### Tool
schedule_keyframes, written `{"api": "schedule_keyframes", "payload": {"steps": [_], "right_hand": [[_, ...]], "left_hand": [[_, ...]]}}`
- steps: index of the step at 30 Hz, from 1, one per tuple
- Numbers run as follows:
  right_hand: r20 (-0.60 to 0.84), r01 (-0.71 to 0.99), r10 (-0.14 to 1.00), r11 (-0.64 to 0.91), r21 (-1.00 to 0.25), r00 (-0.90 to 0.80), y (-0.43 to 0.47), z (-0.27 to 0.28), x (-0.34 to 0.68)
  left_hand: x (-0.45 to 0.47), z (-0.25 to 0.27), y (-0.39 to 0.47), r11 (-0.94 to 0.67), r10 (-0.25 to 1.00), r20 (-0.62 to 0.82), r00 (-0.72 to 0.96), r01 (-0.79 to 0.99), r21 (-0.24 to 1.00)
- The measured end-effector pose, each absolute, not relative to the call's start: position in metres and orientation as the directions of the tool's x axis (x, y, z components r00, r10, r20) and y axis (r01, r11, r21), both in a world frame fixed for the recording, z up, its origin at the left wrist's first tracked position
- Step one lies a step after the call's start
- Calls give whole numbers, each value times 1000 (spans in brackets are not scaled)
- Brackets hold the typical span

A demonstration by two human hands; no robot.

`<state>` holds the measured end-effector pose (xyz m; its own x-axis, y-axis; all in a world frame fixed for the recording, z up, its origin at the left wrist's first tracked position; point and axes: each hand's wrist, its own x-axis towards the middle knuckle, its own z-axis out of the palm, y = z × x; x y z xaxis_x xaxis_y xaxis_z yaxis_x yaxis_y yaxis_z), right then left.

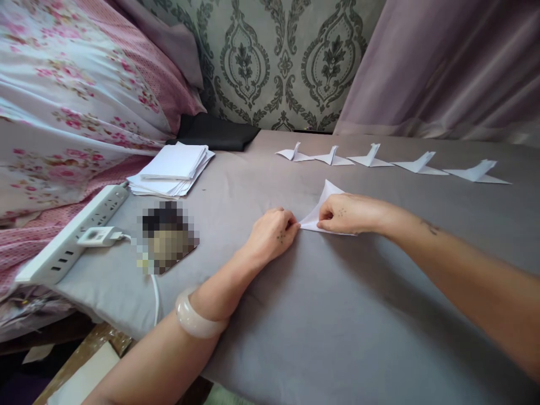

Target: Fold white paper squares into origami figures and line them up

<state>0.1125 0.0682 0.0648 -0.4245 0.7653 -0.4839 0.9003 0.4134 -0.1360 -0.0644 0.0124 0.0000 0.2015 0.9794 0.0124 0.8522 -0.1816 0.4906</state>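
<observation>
A sheet of white paper, folded to a point at its left end, is held just above or on the grey cloth surface. My left hand pinches that pointed left tip between thumb and fingers. My right hand is closed over the middle of the paper, fingers bent and pressed on it, hiding part of the folds. One corner of the paper stands up behind my right hand, and a lower edge shows beneath it. A white bangle circles my left forearm.
Several folded white paper figures stand in a row at the back right. A stack of white paper sheets lies left, before a black folded item. A power strip with a plugged-in charger and a blurred-out object are nearer left.
</observation>
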Motion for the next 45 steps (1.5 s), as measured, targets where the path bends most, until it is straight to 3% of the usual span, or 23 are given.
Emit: {"api": "schedule_keyframes", "payload": {"steps": [4, 7, 10, 14, 16, 19, 22, 25, 35, 39, 45], "right_hand": [[-525, 913, 750, 371, -171, -403, 73, 69, 107], [-558, 914, 731, 378, -147, -392, 76, 69, 103], [-566, 903, 716, 408, -137, -409, 83, 67, 100], [-578, 885, 677, 412, -215, -456, 90, 72, 108], [-496, 856, 700, 385, -343, -514, 87, 80, 120], [-197, 804, 855, 338, -489, -479, 70, 90, 146], [-61, 797, 877, 401, -452, -476, 47, 88, 170], [39, 716, 791, 572, -400, -611, 30, 76, 182], [19, 748, 798, 573, -335, -602, 36, 74, 162], [-52, 772, 808, 540, -336, -587, 44, 80, 160], [-89, 682, 712, 618, -392, -697, 56, 79, 147]], "left_hand": [[-65, -2, 13, -197, 976, 16, 216, 853, 483], [-64, -6, 11, -267, 963, 104, 247, 849, 457], [-62, -8, 10, -469, 883, 220, 415, 801, 372], [-60, -4, 10, -673, 737, 181, 651, 686, 275], [-60, -1, 10, -682, 728, 164, 665, 684, 258], [-59, 2, 7, -672, 738, 139, 660, 700, 242], [-57, 4, 4, -658, 751, 104, 652, 725, 202], [-54, 3, 3, -665, 746, 97, 658, 731, 152], [-54, -10, 9, -723, 687, 119, 717, 691, 8], [-54, -10, 10, -722, 688, 103, 719, 692, -2], [-54, -7, 8, -713, 698, 112, 707, 700, 27]]}}
